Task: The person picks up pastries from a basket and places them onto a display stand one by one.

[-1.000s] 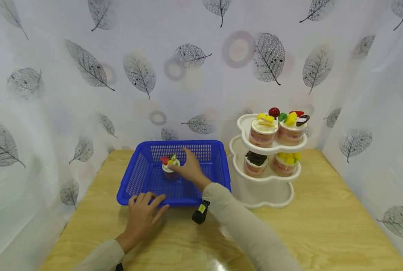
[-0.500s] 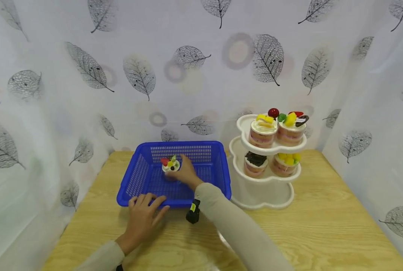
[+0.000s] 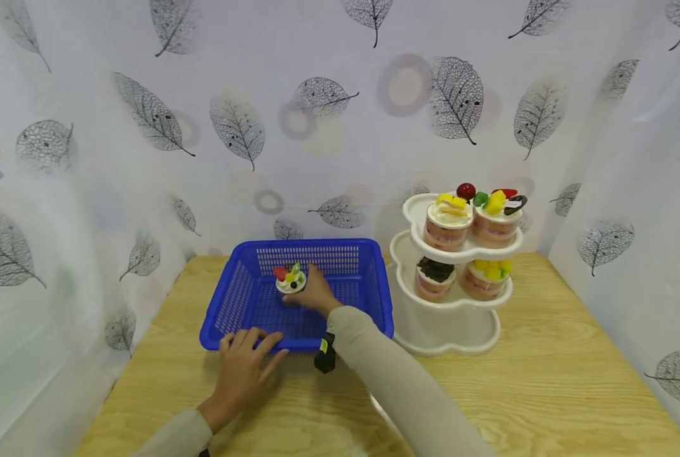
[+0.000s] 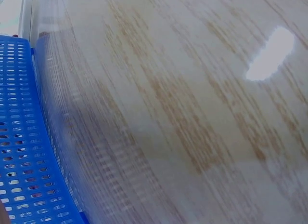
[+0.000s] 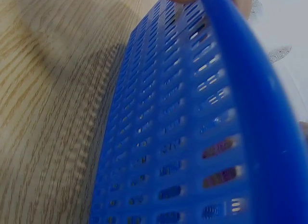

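Observation:
A small dessert cup [image 3: 289, 279] topped with white cream and red, yellow and green fruit pieces stands inside a blue plastic basket [image 3: 214, 317]. My right hand [image 3: 315, 295] reaches into the basket and grips the cup, thumb on its near side and fingers at its right; part of the cup's wall is hidden. On the front rim, toward the left, my left hand [image 3: 242, 362] holds the basket with its fingers over the edge and the thumb outside. The left wrist view shows the basket's slotted side [image 4: 19, 127]; the right wrist view shows its slotted wall [image 5: 159, 113] close up.
Right of the basket stands a white three-tier stand [image 3: 460, 304] with scalloped trays. Several more dessert cups, such as a yellow-topped one [image 3: 448, 225] and a dark-topped one [image 3: 433, 279], sit on its upper two tiers. A leaf-patterned curtain [image 3: 340, 158] surrounds the wooden table [image 3: 545, 368].
My right hand has lowered slightly beside the cup, and its thumb and fingers have closed around it. The left hand stays on the basket rim.

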Demonstrator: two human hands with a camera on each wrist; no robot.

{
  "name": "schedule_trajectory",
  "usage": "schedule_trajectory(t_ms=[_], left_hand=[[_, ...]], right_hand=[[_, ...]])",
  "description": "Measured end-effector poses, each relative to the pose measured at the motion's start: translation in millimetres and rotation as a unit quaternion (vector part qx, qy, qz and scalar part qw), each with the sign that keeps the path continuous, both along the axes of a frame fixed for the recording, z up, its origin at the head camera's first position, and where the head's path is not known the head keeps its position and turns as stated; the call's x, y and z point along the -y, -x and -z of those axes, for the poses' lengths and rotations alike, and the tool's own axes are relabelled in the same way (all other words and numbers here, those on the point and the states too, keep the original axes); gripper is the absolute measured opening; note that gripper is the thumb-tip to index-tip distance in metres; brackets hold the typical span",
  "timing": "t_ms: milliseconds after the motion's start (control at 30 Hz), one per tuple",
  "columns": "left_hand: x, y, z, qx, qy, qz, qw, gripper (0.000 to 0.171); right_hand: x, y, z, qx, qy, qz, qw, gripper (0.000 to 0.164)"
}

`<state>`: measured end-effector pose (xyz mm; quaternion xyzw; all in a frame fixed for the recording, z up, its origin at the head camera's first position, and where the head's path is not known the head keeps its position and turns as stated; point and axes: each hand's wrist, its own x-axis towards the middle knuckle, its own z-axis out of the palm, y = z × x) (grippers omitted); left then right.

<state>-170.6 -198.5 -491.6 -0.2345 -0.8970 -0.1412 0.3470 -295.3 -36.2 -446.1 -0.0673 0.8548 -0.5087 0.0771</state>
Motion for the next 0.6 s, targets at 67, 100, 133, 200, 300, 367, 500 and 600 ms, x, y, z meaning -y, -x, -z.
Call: schedule_trajectory(t_ms=[67,100,133,200,300,367,500,600], left_hand=[[0,-0.7,0.3,0.005,-0.002,-0.001,1.0,0.044],[-1,-1.1,0.5,0.007,-0.003,-0.002,1.0,0.046],[-1,-1.9,0.3,0.01,-0.001,-0.004,0.9999,0.048],[-2,-3.1,0.5,0.012,0.001,-0.006,0.9999,0.05],[-3,-3.9,0.7,0.014,0.001,-0.006,0.9999,0.052],[-3,-3.6,0.7,0.013,-0.001,-0.005,0.9999,0.051],[-2,-1.9,0.3,0.008,-0.004,-0.003,1.0,0.048],[-1,-1.2,-0.3,0.005,-0.003,-0.001,1.0,0.044]], right_hand=[[0,0.0,0.3,0.002,0.01,-0.012,1.0,0.094],[0,0.4,0.8,0.003,0.014,-0.015,1.0,0.093],[0,0.7,1.6,0.006,0.018,-0.017,1.0,0.093],[-1,2.3,3.8,0.014,0.016,-0.018,1.0,0.094],[-1,6.2,8.3,0.019,0.006,-0.021,1.0,0.092],[-1,8.4,10.4,0.018,0.005,-0.027,0.999,0.089],[0,11.0,10.2,0.006,0.022,-0.053,0.998,0.08],[1,11.4,7.3,0.001,0.013,-0.068,0.998,0.079]])
